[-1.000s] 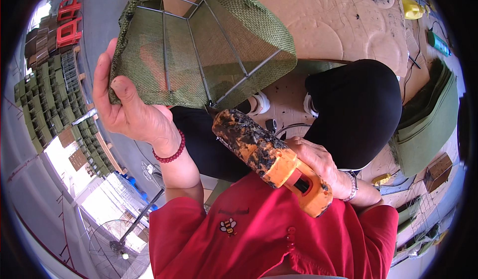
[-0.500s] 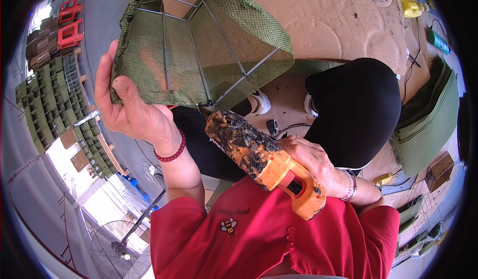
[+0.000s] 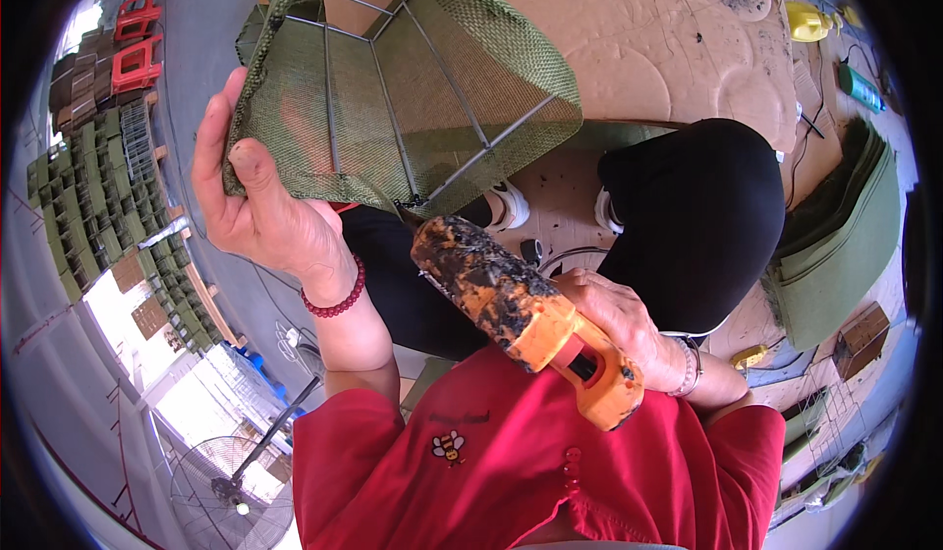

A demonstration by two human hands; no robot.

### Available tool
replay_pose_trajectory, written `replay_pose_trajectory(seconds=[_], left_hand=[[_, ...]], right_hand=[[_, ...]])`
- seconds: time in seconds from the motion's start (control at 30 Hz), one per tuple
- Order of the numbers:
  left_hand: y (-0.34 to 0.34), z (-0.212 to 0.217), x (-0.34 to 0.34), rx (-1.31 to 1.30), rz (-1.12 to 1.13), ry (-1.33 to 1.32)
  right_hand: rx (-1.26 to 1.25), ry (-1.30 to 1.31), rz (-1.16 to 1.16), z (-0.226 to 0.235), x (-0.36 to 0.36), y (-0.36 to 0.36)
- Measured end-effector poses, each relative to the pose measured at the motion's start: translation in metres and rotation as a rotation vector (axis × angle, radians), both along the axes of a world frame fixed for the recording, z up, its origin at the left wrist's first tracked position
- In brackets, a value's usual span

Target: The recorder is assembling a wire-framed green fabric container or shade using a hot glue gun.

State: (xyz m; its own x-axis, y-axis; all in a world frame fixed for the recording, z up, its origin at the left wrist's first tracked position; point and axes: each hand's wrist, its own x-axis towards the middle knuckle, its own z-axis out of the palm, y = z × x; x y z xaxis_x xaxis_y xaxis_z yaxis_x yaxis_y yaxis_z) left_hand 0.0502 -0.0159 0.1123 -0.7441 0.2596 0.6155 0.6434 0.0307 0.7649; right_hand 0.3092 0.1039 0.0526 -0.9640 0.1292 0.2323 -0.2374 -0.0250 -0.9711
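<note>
A green mesh-fabric basket on a grey wire frame (image 3: 422, 108) is tilted before me, its open side facing me. My left hand (image 3: 270, 201) holds its left edge, the thumb in front and the fingers behind the cloth. In my right hand (image 3: 619, 314) is an orange gun-shaped tool (image 3: 521, 319), its front half smeared with black grime. The tool's thin tip reaches the basket's lower corner, where the wires meet. Most of the right-hand fingers and the grip are hidden behind the tool's body.
A brown work surface (image 3: 629, 49) with dark crumbs lies beyond my knees. Green fabric sheets (image 3: 835, 255) are piled at right, near a yellow container (image 3: 807, 22) and a teal bottle (image 3: 861, 88). Stacked green baskets (image 3: 108, 206), red stools (image 3: 136, 64) and a fan (image 3: 231, 486) stand at left.
The basket and the tool have shifted very slightly to the right along with my left hand. Both holds stay the same, and the tip remains at the lower corner.
</note>
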Motion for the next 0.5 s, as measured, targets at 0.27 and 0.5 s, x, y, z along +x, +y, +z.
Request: replay_pose_trajectory(seconds=[0.27,0.5], left_hand=[[-0.002,0.001,-0.005,-0.055,-0.029,0.048],[-0.001,0.002,-0.007,-0.067,-0.102,0.036]], right_hand=[[0.009,-0.117,-0.019,-0.001,0.013,0.000],[0.161,-0.145,-0.083,0.010,0.016,0.001]])
